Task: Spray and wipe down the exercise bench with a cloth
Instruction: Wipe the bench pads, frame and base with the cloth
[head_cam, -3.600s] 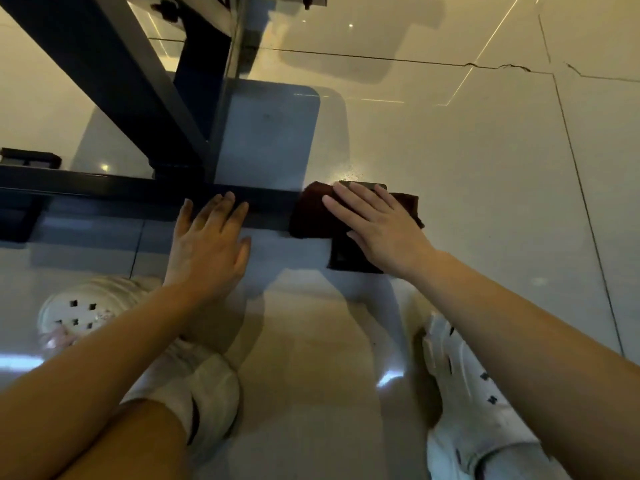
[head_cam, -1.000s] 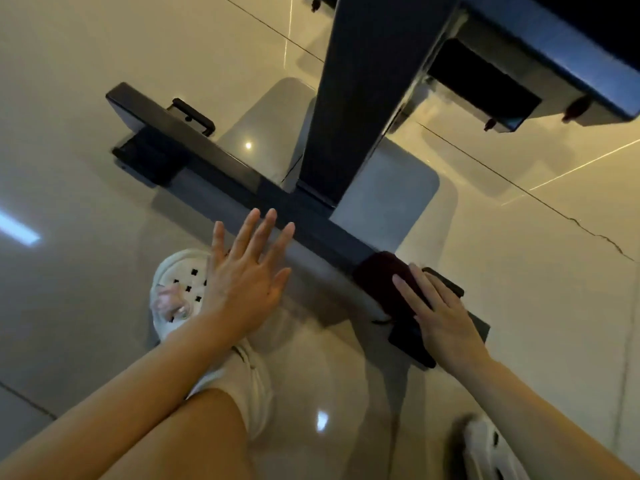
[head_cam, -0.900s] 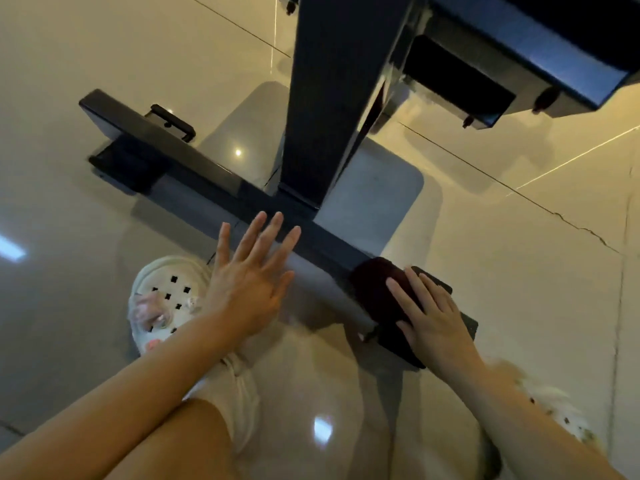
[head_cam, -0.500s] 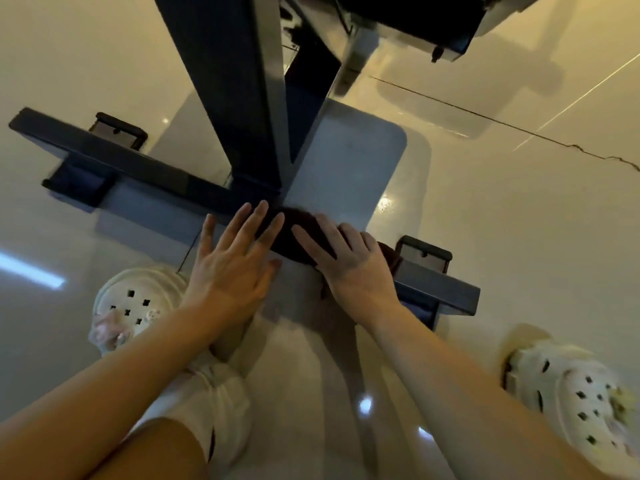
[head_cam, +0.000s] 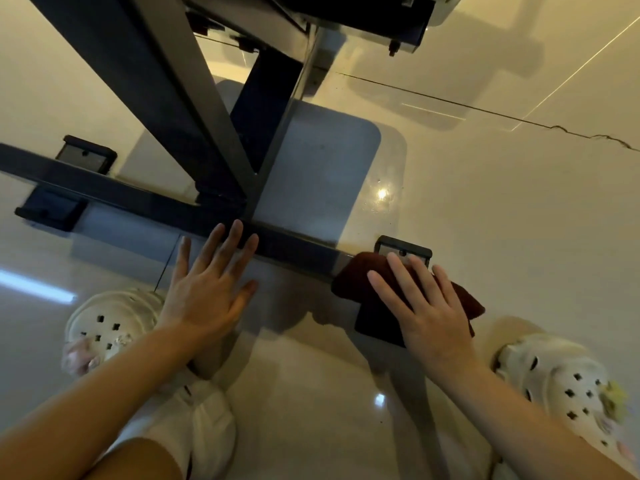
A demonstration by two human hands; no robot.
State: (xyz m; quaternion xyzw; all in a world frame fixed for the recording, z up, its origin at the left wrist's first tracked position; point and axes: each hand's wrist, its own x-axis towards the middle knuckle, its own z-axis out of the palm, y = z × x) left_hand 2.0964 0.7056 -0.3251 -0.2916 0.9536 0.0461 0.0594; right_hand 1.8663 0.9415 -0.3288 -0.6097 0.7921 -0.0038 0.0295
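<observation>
Bench base: dark metal crossbar (head_cam: 294,249) lies flat on the pale glossy floor (head_cam: 502,220), with a slanted post (head_cam: 166,84) rising from its middle toward the underside of the bench at the top of the view.
Cloth: dark maroon cloth (head_cam: 356,275) sits bunched over the right end of the crossbar, just beside the black end cap (head_cam: 403,249), part of it draping down onto the floor.
Right hand: right hand (head_cam: 426,306) lies palm-down on the cloth, fingers straight and spread apart, pressing it against the bar end.
Left hand: left hand (head_cam: 207,289) is flat with fingers straight and slightly apart; the fingertips reach the crossbar near where the post joins it. Whether the palm touches the floor I cannot tell.
Left end of bar: a second black end cap (head_cam: 86,155) and a foot block (head_cam: 48,209) sit well apart from both hands.
Feet: a white perforated clog (head_cam: 107,323) shows under the left forearm, another clog (head_cam: 561,382) beside the right wrist.
</observation>
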